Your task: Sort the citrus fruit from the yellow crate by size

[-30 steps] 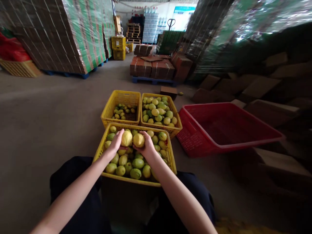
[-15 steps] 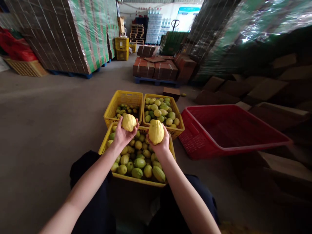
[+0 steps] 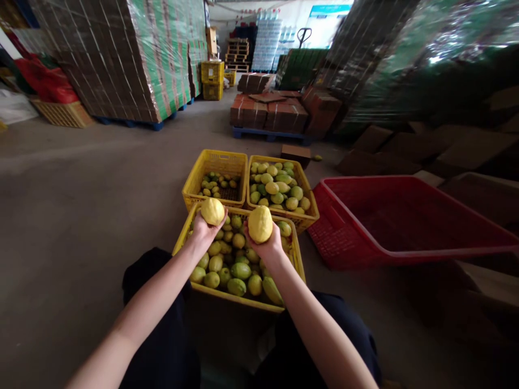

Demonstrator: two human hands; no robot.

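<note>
My left hand holds a plump yellow lemon-shaped fruit, which rests on its palm and fingers. A second, larger yellow fruit with a lumpy, ridged skin stands upright in my right hand. Both hands are raised over the front yellow crate, which is filled with green and yellow fruits of like shape. Behind it on the left, a yellow crate has smaller fruits at its bottom. Beside that one, another yellow crate is heaped with larger fruits.
A big red basket stands right of the crates, with loose cardboard behind it. Bundled flat boxes lie on a blue pallet ahead. Wrapped stacks rise on both sides. My knees flank the front crate.
The view has swung a little left, so the crates sit further right in the picture. My left hand has turned its fruit and moved slightly away from my right. Both fruits stay held.
</note>
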